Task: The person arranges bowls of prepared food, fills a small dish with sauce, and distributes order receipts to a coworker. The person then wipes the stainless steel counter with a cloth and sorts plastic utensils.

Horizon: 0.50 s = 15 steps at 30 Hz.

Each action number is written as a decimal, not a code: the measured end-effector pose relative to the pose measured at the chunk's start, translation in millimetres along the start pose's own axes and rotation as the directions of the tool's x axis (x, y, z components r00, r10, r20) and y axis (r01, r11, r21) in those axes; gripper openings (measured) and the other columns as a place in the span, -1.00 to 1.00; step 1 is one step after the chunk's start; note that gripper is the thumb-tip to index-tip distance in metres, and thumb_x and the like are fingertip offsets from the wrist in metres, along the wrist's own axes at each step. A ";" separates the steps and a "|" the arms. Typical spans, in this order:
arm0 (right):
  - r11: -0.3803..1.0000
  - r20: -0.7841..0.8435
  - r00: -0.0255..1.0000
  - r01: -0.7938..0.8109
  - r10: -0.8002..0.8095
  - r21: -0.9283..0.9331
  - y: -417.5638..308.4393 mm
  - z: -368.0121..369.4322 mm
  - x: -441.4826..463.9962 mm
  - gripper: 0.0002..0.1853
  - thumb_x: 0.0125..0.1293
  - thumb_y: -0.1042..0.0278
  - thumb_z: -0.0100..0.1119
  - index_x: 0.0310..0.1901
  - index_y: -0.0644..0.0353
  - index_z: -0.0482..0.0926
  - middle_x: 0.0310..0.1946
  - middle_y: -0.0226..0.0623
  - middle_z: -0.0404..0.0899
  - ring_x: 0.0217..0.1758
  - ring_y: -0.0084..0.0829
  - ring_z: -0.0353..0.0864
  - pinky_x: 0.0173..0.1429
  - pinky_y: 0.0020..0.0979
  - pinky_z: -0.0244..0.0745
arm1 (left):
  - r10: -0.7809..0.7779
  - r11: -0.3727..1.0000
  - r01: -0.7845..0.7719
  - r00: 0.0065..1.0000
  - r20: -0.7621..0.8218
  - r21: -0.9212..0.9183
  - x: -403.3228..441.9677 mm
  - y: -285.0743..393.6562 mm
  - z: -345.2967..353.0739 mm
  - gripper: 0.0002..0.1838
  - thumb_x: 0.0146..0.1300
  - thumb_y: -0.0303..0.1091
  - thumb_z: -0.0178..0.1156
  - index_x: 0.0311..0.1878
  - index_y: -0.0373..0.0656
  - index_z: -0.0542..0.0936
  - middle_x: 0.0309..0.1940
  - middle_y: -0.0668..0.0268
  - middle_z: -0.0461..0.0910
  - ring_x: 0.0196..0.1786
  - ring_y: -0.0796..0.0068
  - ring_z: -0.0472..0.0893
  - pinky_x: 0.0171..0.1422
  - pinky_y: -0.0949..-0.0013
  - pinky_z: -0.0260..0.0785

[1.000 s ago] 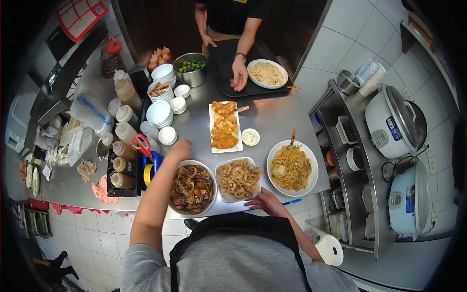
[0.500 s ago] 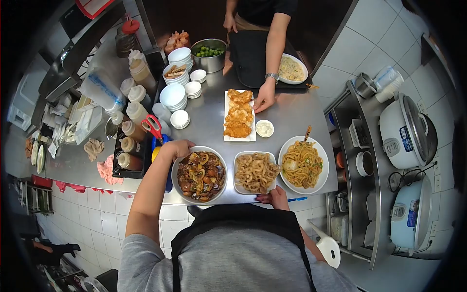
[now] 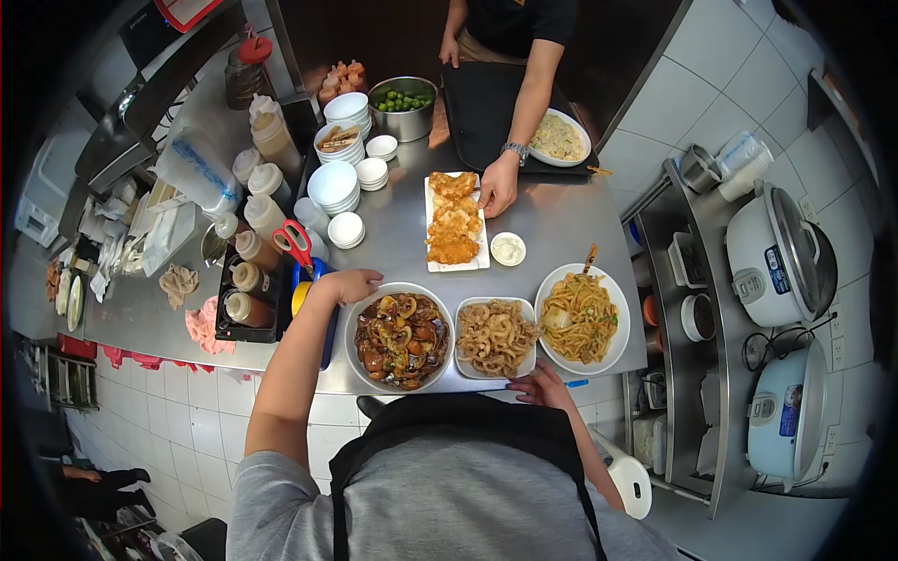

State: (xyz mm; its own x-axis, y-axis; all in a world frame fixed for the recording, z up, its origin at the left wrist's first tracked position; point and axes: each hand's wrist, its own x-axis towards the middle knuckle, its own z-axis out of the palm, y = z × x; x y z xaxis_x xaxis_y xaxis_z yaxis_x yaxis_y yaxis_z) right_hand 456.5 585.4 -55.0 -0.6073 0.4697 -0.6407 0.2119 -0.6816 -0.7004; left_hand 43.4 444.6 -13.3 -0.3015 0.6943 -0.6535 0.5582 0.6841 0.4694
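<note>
So the nearest stuff is a round white bowl (image 3: 351,338) of dark, saucy food, sitting right by the near edge of the metal surface (image 3: 398,224). The left hand (image 3: 355,286) is at its upper-left rim, palm down with the fingers reaching forward; can't tell if it's actually gripping anything. Just right of the bowl there's a squarish white dish (image 3: 481,374) piled with fried rings (image 3: 496,337). The right hand (image 3: 544,385) is by that dish's lower-right corner, fingers loosely spread, not wrapped around anything, and I can't tell if they touch it.

Right of that dish there's a round white plate (image 3: 621,318) of noodles (image 3: 578,316), with a blue pen (image 3: 576,383) below it.

Further out, a co-worker's hand (image 3: 499,187) is at the right edge of a narrow white plate (image 3: 483,257) with golden fried pieces (image 3: 454,224), and a small cup of white dip (image 3: 508,249) is near it. White bowls are stacked to the left (image 3: 334,185), red-handled scissors (image 3: 294,243) stand below those, and a metal pot (image 3: 404,123) of green fruit is up top beside a black tray (image 3: 468,103).
</note>
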 end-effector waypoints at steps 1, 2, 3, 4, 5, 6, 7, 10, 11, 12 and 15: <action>0.997 -0.048 0.999 0.019 -0.016 0.076 4.6 -9.2 0.5 -0.60 0.29 0.40 -0.22 0.16 0.27 0.19 -0.07 0.04 0.50 -0.07 -0.19 0.58 -0.15 -0.32 0.55 | 0.065 0.997 -0.064 0.997 -0.038 0.038 3.1 -11.9 1.4 -0.57 0.27 -0.25 -0.04 0.21 -0.03 0.37 -0.01 0.14 0.53 -0.02 0.26 0.54 -0.04 0.31 0.43; 0.988 -0.094 0.995 0.044 -0.030 0.148 7.9 -18.3 2.5 -0.58 0.28 0.41 -0.21 0.17 0.27 0.17 -0.06 0.05 0.49 -0.04 -0.18 0.57 -0.13 -0.30 0.55 | 0.132 0.989 -0.126 0.988 -0.077 0.078 7.3 -22.8 3.3 -0.57 0.28 -0.23 -0.05 0.22 -0.06 0.37 -0.01 0.15 0.53 0.02 0.31 0.52 0.04 0.36 0.39; 0.963 -0.105 0.992 0.092 -0.068 0.252 10.3 -26.9 4.2 -0.58 0.27 0.42 -0.20 0.17 0.28 0.18 -0.06 0.05 0.49 -0.04 -0.18 0.57 -0.13 -0.29 0.55 | 0.137 0.990 -0.134 0.985 -0.108 0.041 5.9 -25.2 4.5 -0.57 0.28 -0.23 -0.05 0.21 -0.08 0.37 -0.02 0.14 0.53 0.02 0.32 0.52 0.08 0.37 0.35; 0.925 -0.118 0.987 0.141 -0.106 0.353 12.3 -35.6 6.6 -0.58 0.26 0.43 -0.20 0.17 0.30 0.18 -0.07 0.06 0.49 -0.04 -0.18 0.57 -0.12 -0.29 0.55 | 0.142 0.990 -0.143 0.980 -0.141 0.006 4.0 -26.7 6.7 -0.57 0.28 -0.24 -0.05 0.21 -0.11 0.37 -0.03 0.13 0.54 0.03 0.32 0.51 0.12 0.38 0.31; 0.874 -0.137 0.980 0.189 -0.141 0.449 13.7 -43.5 8.4 -0.57 0.25 0.44 -0.19 0.16 0.32 0.19 -0.07 0.06 0.49 -0.03 -0.17 0.56 -0.11 -0.28 0.55 | 0.147 0.988 -0.154 0.974 -0.173 -0.029 1.8 -28.1 8.8 -0.57 0.29 -0.24 -0.05 0.20 -0.13 0.37 -0.03 0.11 0.54 0.04 0.32 0.51 0.15 0.40 0.27; 0.863 -0.140 0.968 0.250 -0.210 0.439 9.8 -45.3 7.0 -0.60 0.23 0.46 -0.18 0.10 0.40 0.24 -0.07 0.06 0.49 -0.01 -0.16 0.55 -0.10 -0.26 0.56 | 0.140 0.986 -0.154 0.971 -0.192 -0.059 0.0 -30.4 10.8 -0.57 0.29 -0.25 -0.05 0.21 -0.12 0.37 -0.04 0.11 0.54 0.03 0.33 0.51 0.12 0.40 0.30; 0.861 -0.144 0.969 0.246 -0.202 0.445 7.8 -48.4 8.2 -0.61 0.23 0.46 -0.19 0.08 0.42 0.25 -0.07 0.06 0.49 -0.01 -0.16 0.55 -0.10 -0.26 0.56 | 0.134 0.984 -0.155 0.968 -0.211 -0.090 -2.5 -32.9 13.7 -0.57 0.29 -0.26 -0.06 0.21 -0.11 0.37 -0.05 0.11 0.54 0.02 0.33 0.51 0.09 0.39 0.32; 0.860 -0.164 0.966 0.254 -0.201 0.443 4.2 -53.2 15.0 -0.64 0.22 0.47 -0.19 0.04 0.46 0.28 -0.07 0.05 0.49 0.00 -0.15 0.55 -0.11 -0.25 0.57 | 0.033 0.976 -0.085 0.968 -0.248 -0.200 -28.1 -28.4 21.5 -0.56 0.28 -0.27 -0.08 0.21 -0.19 0.35 0.03 0.01 0.48 0.06 0.21 0.49 0.18 0.36 0.27; 0.865 -0.170 0.961 0.271 -0.218 0.423 2.8 -55.5 18.2 -0.64 0.23 0.47 -0.19 0.04 0.45 0.28 -0.07 0.05 0.49 0.00 -0.15 0.55 -0.11 -0.24 0.57 | -0.014 0.970 -0.050 0.966 -0.258 -0.240 -37.3 -26.2 27.7 -0.55 0.28 -0.27 -0.09 0.20 -0.24 0.34 0.07 -0.03 0.44 0.09 0.16 0.48 0.23 0.35 0.22; 0.869 -0.179 0.956 0.285 -0.231 0.403 2.1 -56.2 18.9 -0.65 0.23 0.46 -0.19 0.03 0.45 0.29 -0.06 0.05 0.49 0.00 -0.14 0.55 -0.12 -0.24 0.57 | -0.029 0.956 -0.053 0.962 -0.273 -0.287 -40.6 -37.2 38.2 -0.53 0.29 -0.28 -0.10 0.27 -0.16 0.26 0.12 -0.01 0.40 0.11 0.12 0.47 0.15 0.21 0.35; 0.895 -0.057 0.977 0.212 -0.207 0.392 -4.6 -47.4 6.6 -0.58 0.26 0.44 -0.15 0.15 0.36 0.19 -0.06 0.03 0.48 -0.01 -0.11 0.56 -0.12 -0.25 0.57 | -0.229 0.829 0.105 0.960 -0.162 -0.550 -85.8 -22.8 62.4 -0.47 0.31 -0.32 -0.14 0.36 0.01 0.09 0.07 0.04 0.41 -0.08 0.15 0.54 -0.20 0.11 0.55</action>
State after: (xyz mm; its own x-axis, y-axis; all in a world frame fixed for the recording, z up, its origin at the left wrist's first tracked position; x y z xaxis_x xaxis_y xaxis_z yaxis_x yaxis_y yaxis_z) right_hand 487.8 618.2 -70.8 -0.5932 0.6317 -0.4991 -0.2397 -0.7304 -0.6396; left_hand 104.8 355.5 -5.1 -0.5423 0.5458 -0.6388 0.0056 0.7626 0.6468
